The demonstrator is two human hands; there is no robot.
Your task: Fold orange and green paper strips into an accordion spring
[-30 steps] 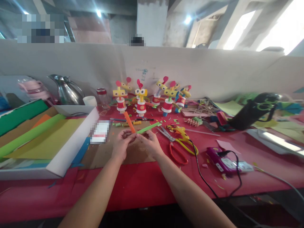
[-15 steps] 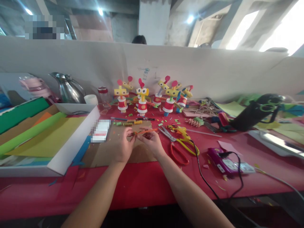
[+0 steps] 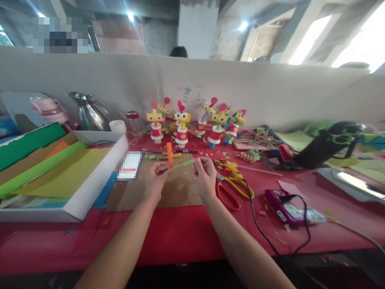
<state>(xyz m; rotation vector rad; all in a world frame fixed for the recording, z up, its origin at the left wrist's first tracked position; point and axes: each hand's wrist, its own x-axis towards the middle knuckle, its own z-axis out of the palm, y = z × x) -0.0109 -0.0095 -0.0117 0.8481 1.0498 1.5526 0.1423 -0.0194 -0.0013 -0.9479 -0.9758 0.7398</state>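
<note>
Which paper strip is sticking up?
The orange strip: it points up from the fingertips of the left hand. The green strip runs sideways to the right hand instead.

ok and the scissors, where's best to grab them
Probably by the red loop and yellow loop, from the near right, with the right hand once free of the green strip: the scissors lie with their loops spread toward that side, while the hand hides the blade tips.
</note>
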